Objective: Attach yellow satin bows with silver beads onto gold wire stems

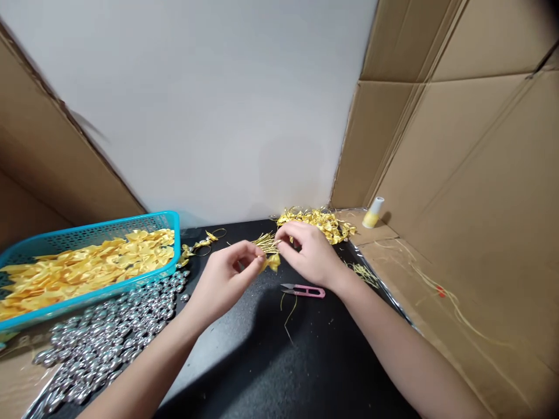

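Note:
Between the thumb and fingers of my left hand [231, 276] is a small yellow satin ribbon bow [273, 262]. My right hand [308, 253] is just to the right of it, thumb and forefinger closed together; whatever they pinch is too small to make out. Behind the fingertips lies a bundle of thin gold ties [264, 243]. Pink-handled thread snips [303, 290] lie on the black table surface [279, 372] below my hands, with a loose bit of yellow-green cord [288, 320] by the blades.
At left, a blue plastic basket [177, 244] holds many yellow ribbon pieces [109, 256]. Shiny silver beads [122, 331] are spread in front of it. A gold ribbon pile [318, 224] lies behind my right hand. A thread spool [373, 213] stands at right near cardboard walls [476, 174].

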{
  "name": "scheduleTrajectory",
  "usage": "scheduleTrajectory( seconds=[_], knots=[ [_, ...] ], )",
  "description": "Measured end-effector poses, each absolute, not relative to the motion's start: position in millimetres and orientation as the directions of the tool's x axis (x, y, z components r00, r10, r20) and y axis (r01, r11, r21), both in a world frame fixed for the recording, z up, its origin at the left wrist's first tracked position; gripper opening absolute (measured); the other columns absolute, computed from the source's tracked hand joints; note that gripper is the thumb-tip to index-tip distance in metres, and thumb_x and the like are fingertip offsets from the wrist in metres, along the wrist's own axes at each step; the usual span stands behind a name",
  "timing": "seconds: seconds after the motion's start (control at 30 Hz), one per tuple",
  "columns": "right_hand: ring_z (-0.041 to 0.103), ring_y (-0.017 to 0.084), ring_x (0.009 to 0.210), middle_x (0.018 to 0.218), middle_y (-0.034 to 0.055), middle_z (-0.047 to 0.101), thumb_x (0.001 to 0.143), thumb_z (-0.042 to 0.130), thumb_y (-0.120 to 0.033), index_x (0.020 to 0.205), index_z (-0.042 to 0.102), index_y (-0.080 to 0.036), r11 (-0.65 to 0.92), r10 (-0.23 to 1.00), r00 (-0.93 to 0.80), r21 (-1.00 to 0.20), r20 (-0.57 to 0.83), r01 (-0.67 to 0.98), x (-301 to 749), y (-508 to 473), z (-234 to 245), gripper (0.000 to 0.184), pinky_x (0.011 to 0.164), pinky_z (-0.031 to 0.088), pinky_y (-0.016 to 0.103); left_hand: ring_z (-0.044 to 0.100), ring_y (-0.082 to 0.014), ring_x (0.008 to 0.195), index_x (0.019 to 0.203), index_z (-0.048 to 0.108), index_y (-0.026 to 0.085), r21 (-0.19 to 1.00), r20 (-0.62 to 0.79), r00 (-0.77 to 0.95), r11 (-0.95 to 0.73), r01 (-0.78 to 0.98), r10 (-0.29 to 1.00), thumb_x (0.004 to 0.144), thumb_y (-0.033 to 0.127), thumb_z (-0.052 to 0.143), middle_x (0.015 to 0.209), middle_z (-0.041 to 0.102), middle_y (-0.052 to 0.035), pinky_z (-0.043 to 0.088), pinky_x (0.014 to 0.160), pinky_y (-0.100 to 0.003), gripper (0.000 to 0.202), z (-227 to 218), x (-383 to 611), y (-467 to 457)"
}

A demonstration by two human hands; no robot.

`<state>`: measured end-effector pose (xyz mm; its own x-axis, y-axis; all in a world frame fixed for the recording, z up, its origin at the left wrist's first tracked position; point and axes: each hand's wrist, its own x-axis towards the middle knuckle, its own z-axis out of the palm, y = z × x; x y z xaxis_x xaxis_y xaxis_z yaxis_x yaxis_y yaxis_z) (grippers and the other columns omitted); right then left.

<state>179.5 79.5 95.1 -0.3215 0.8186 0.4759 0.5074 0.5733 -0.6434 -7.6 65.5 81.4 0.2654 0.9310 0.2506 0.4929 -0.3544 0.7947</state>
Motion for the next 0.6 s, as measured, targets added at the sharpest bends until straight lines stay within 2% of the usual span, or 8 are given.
scheduleTrajectory(
  seconds=[0.07,0.13,0.2,0.27,0.37,0.5,0.6],
  knots=[
    [0.05,0.012,0.073,0.075,-0.0007,0.056,0.08,0.056,-0.015,0.069,0.057,-0.017,0.584,0.785,-0.501,-0.704,0.363,0.404,180,85,92,0.011,0.07,0.039,0.026,0.055,-0.0144,0.062,0.08,0.062,0.016,0.752,0.155,0.381,-0.359,0.553,0.912,0.084,0.033,0.055,0.067,0.063,0.0,0.039,0.055,-0.023,0.019,74,-9,72],
    [0.052,0.012,0.071,0.075,-0.0009,0.057,0.079,0.058,-0.016,0.07,0.058,-0.017,0.454,0.732,-0.661,-0.841,0.164,0.293,182,90,89,0.008,0.069,0.042,0.025,0.052,-0.0142,0.06,0.075,0.061,0.017,0.705,0.073,0.446,-0.363,0.61,0.892,0.084,0.035,0.054,0.064,0.06,0.0011,0.037,0.054,-0.023,0.021,69,-10,76],
    [0.055,0.012,0.07,0.073,-0.0012,0.059,0.079,0.057,-0.018,0.072,0.059,-0.017,0.327,0.73,-0.681,-0.903,0.055,0.277,186,97,86,0.008,0.068,0.044,0.024,0.052,-0.0146,0.061,0.075,0.061,0.017,0.682,0.022,0.485,-0.368,0.632,0.874,0.086,0.04,0.053,0.066,0.061,0.0008,0.037,0.054,-0.023,0.026,67,-9,77],
    [0.056,0.012,0.069,0.071,-0.0015,0.06,0.079,0.057,-0.02,0.07,0.059,-0.017,0.317,0.827,-0.556,-0.884,0.081,0.343,194,106,84,0.01,0.068,0.045,0.025,0.055,-0.0157,0.066,0.084,0.062,0.018,0.685,0.036,0.472,-0.366,0.63,0.881,0.087,0.046,0.051,0.074,0.063,-0.0001,0.039,0.057,-0.024,0.03,67,-9,78],
    [0.053,0.013,0.068,0.071,-0.0009,0.06,0.08,0.054,-0.022,0.071,0.059,-0.017,0.321,0.93,-0.318,-0.827,0.184,0.461,217,123,82,0.012,0.067,0.041,0.026,0.057,-0.017,0.071,0.095,0.06,0.019,0.685,0.111,0.366,-0.338,0.645,0.924,0.087,0.053,0.05,0.082,0.064,-0.0009,0.042,0.061,-0.026,0.036,67,-10,80],
    [0.052,0.015,0.07,0.072,0.0004,0.06,0.078,0.052,-0.022,0.068,0.058,-0.017,0.275,0.949,-0.037,-0.762,0.314,0.586,257,152,76,0.013,0.07,0.038,0.028,0.055,-0.0166,0.067,0.093,0.06,0.02,0.691,0.138,0.307,-0.313,0.651,0.942,0.086,0.053,0.05,0.077,0.062,0.0003,0.042,0.06,-0.027,0.035,66,-12,84],
    [0.055,0.016,0.074,0.076,0.0009,0.063,0.082,0.05,-0.023,0.071,0.06,-0.016,0.211,0.928,0.108,-0.742,0.357,0.637,282,174,62,0.016,0.071,0.04,0.028,0.055,-0.0162,0.068,0.089,0.06,0.02,0.694,0.157,0.319,-0.334,0.638,0.935,0.086,0.051,0.051,0.077,0.062,0.0004,0.043,0.06,-0.026,0.032,64,-12,85]
  ],
)
